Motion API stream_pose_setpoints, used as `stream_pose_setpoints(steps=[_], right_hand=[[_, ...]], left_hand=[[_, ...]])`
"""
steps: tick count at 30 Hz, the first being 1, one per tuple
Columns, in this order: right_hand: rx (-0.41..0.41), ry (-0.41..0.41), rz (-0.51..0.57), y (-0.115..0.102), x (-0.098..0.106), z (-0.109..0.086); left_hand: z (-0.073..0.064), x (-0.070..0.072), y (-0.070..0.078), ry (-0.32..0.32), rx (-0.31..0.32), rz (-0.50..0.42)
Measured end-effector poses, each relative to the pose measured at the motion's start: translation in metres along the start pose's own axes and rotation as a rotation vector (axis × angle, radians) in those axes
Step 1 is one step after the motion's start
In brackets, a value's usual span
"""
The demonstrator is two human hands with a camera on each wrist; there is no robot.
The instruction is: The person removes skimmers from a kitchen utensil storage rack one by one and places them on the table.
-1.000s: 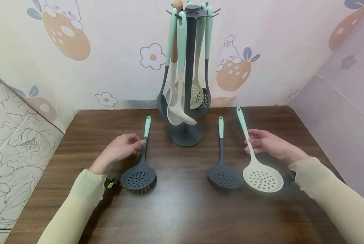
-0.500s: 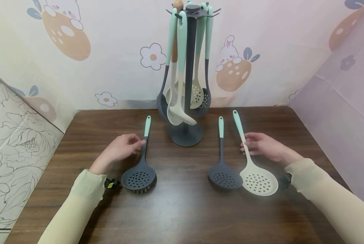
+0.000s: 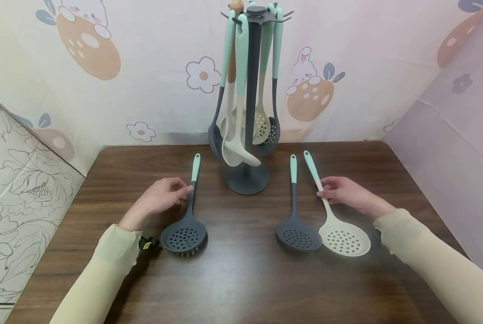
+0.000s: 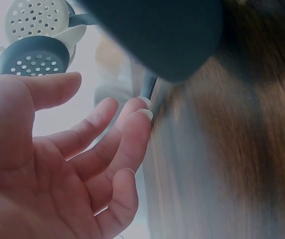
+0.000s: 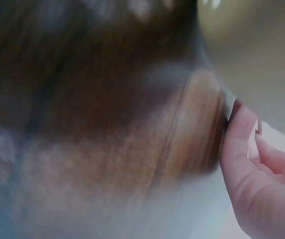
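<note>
In the head view a dark grey skimmer (image 3: 183,234) with a mint handle end lies on the table at left. My left hand (image 3: 160,198) is beside its shaft, thumb tip at the shaft; in the left wrist view that hand's fingers (image 4: 127,144) are relaxed and apart from the thumb. At right, my right hand (image 3: 344,193) pinches the shaft of a cream skimmer (image 3: 344,238). Its perforated head sits close beside a second dark grey skimmer (image 3: 299,234). Whether the cream skimmer touches the table is unclear. The right wrist view is blurred, with the fingertips partly hidden.
A dark utensil stand (image 3: 247,180) rises at the table's back middle. Several mint-handled ladles and skimmers hang from its hooks. Patterned cloth (image 3: 164,58) covers the wall behind the brown wooden table (image 3: 233,279).
My right hand has moved left with the cream skimmer, bringing it closer to the dark grey one beside it; its handle end has come down. My left hand stays in place.
</note>
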State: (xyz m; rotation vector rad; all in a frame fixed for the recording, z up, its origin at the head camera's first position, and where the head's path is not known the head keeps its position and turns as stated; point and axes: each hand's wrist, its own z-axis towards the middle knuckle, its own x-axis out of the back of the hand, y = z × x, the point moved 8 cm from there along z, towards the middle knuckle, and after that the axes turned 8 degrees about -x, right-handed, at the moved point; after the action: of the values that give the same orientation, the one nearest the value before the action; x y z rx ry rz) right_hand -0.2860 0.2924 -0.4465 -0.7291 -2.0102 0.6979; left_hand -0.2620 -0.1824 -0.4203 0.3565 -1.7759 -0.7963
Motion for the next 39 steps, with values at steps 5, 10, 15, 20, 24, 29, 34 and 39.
stream_pose_setpoints(steps=[5,10,15,20,24,29,34,39], right_hand=[[-0.008,0.046,-0.093,-0.001,0.002,0.002],[-0.016,0.102,-0.165,-0.001,0.007,0.000],[-0.025,0.152,-0.215,0.001,0.010,-0.002],[-0.025,0.162,-0.216,0.002,0.012,-0.003],[0.008,0.139,-0.245,-0.002,0.011,-0.006],[0.065,0.146,-0.309,-0.010,0.012,-0.016],[0.111,0.205,-0.388,-0.021,0.016,-0.028],[0.170,0.230,-0.465,-0.039,0.019,-0.038]], left_hand=[[0.000,-0.001,0.000,-0.011,-0.001,-0.013],[0.000,-0.001,0.000,-0.019,0.001,-0.023],[-0.001,0.002,-0.001,-0.016,0.008,-0.021],[0.000,0.002,0.000,-0.011,0.007,-0.018],[0.002,0.003,0.000,-0.012,0.009,-0.015],[0.005,0.011,0.006,0.019,-0.007,-0.013],[0.007,0.022,0.019,0.081,-0.058,-0.011],[0.008,0.042,0.046,0.195,-0.168,0.036]])
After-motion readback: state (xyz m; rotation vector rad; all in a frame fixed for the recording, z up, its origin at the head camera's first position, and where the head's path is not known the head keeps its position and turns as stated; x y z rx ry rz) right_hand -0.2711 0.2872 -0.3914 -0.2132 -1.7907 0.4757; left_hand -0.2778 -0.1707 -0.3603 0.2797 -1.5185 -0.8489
